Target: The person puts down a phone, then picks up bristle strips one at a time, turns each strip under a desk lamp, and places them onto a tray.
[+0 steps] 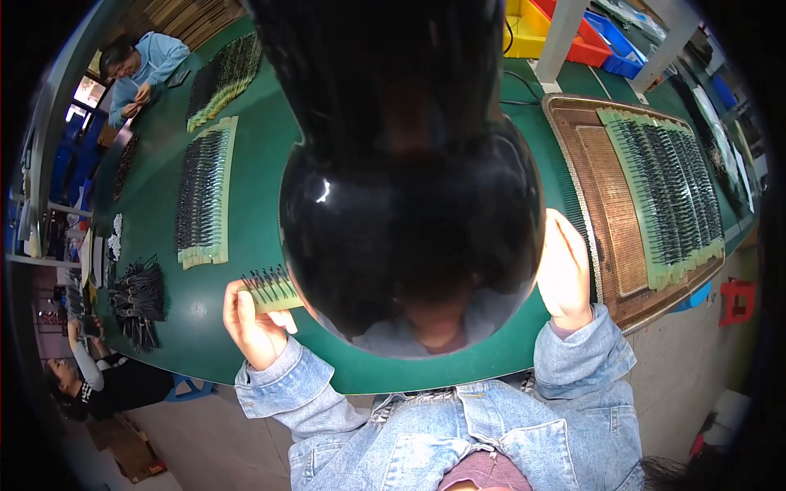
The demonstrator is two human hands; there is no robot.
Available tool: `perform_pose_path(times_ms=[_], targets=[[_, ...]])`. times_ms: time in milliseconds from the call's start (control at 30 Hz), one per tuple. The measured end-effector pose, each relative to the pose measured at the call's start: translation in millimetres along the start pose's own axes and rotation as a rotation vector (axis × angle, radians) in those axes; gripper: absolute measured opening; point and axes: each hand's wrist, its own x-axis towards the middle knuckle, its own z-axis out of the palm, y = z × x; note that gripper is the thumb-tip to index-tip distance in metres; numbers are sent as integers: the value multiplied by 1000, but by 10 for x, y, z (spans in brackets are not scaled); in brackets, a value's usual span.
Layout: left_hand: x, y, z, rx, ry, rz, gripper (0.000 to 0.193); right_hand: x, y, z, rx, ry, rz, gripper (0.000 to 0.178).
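My left hand [252, 319] grips a pale green strip [274, 290] set with a row of small black parts, held just above the green table [254, 204]. My right hand [563, 270] rests at the table's right side, beside the edge of a brown woven tray [602, 204]; its fingers are partly hidden, and what it holds cannot be made out. A large black rounded shape [409, 196] blocks the middle of the view and hides the space between my hands. Denim sleeves cover both forearms.
Stacks of green strips with black parts [203, 200] lie on the table's left, more [667, 192] on the brown tray. A pile of loose black parts [137, 299] sits at far left. One person [135, 69] sits at the far end, another [90, 376] at lower left. Coloured bins [573, 33] stand behind.
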Motion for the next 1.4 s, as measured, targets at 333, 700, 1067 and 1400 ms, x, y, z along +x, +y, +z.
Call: perform_pose_path(times_ms=[333,700,1067,1400], targets=[[-97,76,1,-45,86,21,17,-60,-18,-75,28,-86,-47,27],[-338,221,407,189,-18,28,14,76,109,-322,339,282,140,29],[-295,187,494,19,-193,-32,12,137,75,-436,698,-186,21,26],[-302,231,582,246,-142,143,25,81,-10,-304,561,128,-1,29]])
